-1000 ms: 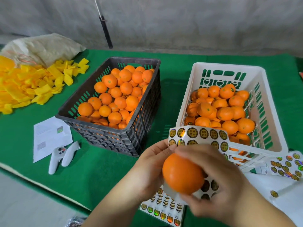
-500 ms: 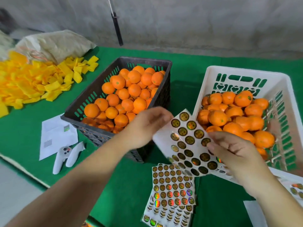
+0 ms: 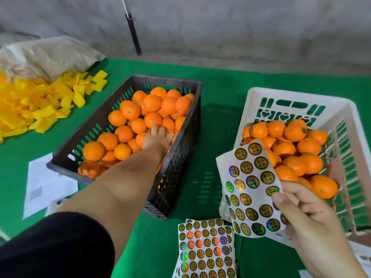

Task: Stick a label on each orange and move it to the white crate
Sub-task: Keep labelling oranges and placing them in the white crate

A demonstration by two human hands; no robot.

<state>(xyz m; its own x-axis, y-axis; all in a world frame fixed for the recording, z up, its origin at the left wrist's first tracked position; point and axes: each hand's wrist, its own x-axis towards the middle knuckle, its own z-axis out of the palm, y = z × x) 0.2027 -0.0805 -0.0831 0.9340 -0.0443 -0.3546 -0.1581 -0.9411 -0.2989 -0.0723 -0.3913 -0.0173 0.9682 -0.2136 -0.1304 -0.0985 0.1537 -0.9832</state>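
Note:
A black crate [image 3: 178,157] full of oranges [image 3: 131,110] stands left of centre. My left hand [image 3: 157,138] reaches deep into it, fingers spread over the oranges near its right wall; whether it holds one I cannot tell. At the right stands the white crate [image 3: 349,141] with several oranges [image 3: 295,132] in it. In front of that crate, a sheet of round gold labels [image 3: 252,185] is pinched in my right hand [image 3: 301,211], thumb on its right edge.
More label sheets [image 3: 204,249] lie on the green mat [image 3: 216,81] near the front. A heap of yellow wrappers [image 3: 38,105] and a sack [image 3: 50,55] lie at the far left, white paper [image 3: 44,183] beside the black crate. A dark rod [image 3: 133,35] leans on the wall.
The orange I held a second ago has left my hands. My left hand let go of the label sheet and reached forward into the black crate. My right hand keeps the sheet.

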